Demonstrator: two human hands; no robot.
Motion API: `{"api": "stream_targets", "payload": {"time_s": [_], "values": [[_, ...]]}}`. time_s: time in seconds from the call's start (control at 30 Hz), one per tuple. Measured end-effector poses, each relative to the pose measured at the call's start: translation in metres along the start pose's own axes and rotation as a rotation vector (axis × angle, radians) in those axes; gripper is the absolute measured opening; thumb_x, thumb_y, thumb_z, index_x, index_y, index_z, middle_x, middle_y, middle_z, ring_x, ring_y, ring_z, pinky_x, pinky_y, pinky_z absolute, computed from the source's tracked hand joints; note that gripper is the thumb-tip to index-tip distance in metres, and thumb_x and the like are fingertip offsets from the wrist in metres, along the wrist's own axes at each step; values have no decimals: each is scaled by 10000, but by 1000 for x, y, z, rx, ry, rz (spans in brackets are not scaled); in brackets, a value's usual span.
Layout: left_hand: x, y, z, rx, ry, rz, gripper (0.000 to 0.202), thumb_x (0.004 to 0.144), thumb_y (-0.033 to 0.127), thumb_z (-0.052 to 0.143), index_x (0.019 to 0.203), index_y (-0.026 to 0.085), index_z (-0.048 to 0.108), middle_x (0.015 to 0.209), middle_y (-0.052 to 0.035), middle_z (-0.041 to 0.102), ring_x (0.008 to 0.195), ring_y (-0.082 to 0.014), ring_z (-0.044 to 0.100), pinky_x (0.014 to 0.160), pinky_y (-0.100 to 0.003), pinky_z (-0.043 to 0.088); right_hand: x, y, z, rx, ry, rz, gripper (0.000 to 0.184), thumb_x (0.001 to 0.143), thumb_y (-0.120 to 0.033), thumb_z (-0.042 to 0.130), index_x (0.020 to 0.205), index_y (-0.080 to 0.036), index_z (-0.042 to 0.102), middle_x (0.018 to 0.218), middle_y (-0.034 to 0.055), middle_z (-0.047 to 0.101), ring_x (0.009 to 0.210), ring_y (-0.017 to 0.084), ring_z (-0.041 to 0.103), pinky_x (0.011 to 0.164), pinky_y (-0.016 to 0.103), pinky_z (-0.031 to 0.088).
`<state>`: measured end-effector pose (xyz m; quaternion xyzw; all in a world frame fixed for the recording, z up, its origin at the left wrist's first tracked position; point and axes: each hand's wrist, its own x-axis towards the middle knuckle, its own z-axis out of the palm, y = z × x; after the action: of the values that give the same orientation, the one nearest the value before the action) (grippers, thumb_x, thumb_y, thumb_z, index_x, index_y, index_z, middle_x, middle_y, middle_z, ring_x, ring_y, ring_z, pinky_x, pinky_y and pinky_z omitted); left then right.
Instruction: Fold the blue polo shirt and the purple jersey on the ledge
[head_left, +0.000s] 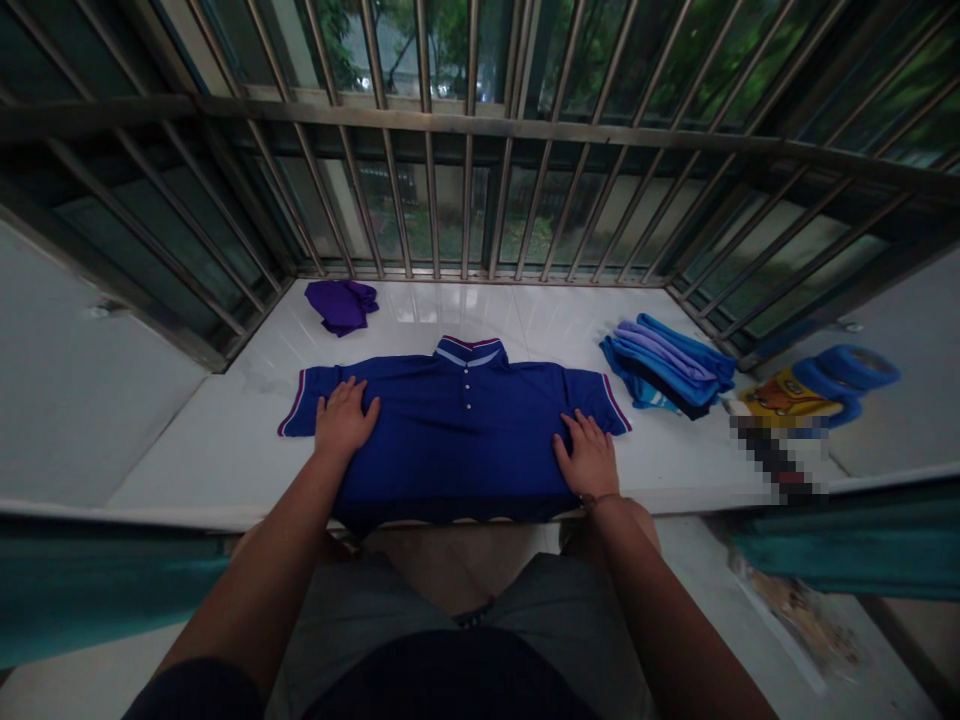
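Note:
A dark blue polo shirt lies spread front side up on the white window ledge, its striped collar toward the window and its lower part reaching over the near edge. Both short sleeves stick out to the sides, with red and white trim. My left hand rests flat on the shirt near the left sleeve, thumb apart from the fingers. On the other side my right hand lies on the cloth below the right sleeve, fingers stretched out. Neither hand grips the fabric.
A crumpled purple cloth lies at the back left of the ledge. To the right sits a pile of folded blue and lilac clothes. Beyond it stands a blue and yellow container. Metal bars line the window.

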<state>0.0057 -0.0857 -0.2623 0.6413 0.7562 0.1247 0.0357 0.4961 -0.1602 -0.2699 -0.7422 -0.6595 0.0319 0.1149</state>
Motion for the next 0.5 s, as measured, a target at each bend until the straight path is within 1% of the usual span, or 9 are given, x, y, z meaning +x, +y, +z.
{"api": "stream_targets", "payload": {"time_s": [0.3, 0.5], "values": [[0, 0, -1, -4, 2, -2, 706, 1125, 547, 426, 1682, 144, 584, 1825, -192, 470, 1711, -407, 422, 1408, -728, 287, 0, 2, 2, 5, 23, -11, 570, 1162, -460, 475, 1656, -222, 630, 1798, 144, 530, 1672, 375, 468, 1370, 646, 326], [-1, 2, -3, 2, -4, 0, 705, 1122, 543, 430, 1676, 136, 587, 1821, -198, 475, 1708, -408, 427, 1406, -727, 291, 0, 2, 2, -26, 7, -9, 562, 1165, -454, 476, 1663, -243, 626, 1806, 133, 521, 1676, 371, 461, 1363, 654, 338]]}}
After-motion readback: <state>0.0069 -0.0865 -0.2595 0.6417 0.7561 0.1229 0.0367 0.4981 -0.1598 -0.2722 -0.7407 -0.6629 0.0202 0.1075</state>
